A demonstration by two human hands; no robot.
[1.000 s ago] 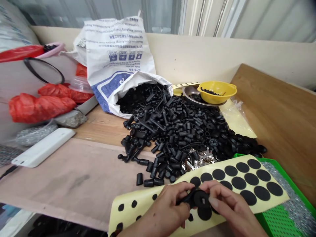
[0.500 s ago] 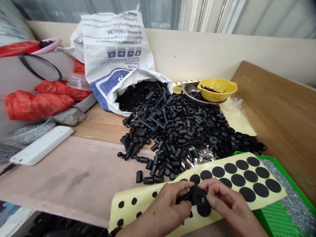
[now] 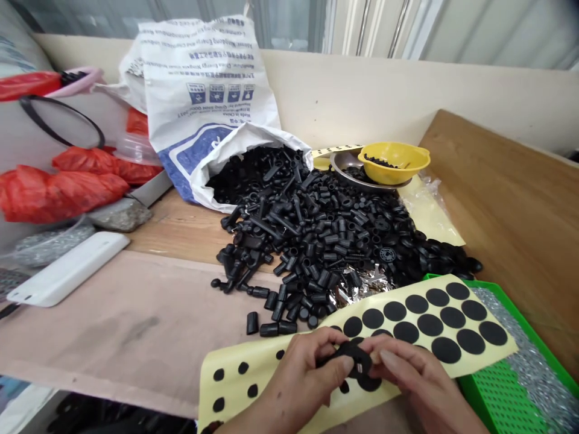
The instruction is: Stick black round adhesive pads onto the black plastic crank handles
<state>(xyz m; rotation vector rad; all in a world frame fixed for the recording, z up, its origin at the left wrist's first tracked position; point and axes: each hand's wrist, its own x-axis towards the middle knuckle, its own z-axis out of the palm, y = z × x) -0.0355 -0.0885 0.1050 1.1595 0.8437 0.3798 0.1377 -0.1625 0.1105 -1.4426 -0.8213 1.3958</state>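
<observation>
My left hand [image 3: 298,378] grips a black plastic part [image 3: 356,357] with a round end, its thumb pressed on the near side. The fingers of my right hand [image 3: 414,369] are closed at the right edge of that same part. A small pale mark shows on the part's round face; the rest is mostly covered by fingers. Beneath both hands lies a yellow backing sheet [image 3: 230,395] of black round stickers [image 3: 430,324], larger discs on the right and small dots on the left.
Loose black plastic parts [image 3: 312,223] spill from a white woven sack [image 3: 212,72]. Small metal clips [image 3: 362,286] lie by the sheet. A green tray [image 3: 491,392] of metal pieces stands at right, a yellow bowl [image 3: 418,160] behind, a white device [image 3: 67,268] at left.
My left thumb has moved up over the part's round face, and the part has turned slightly. My right fingers have closed in on its edge. The whole view has shifted a little.
</observation>
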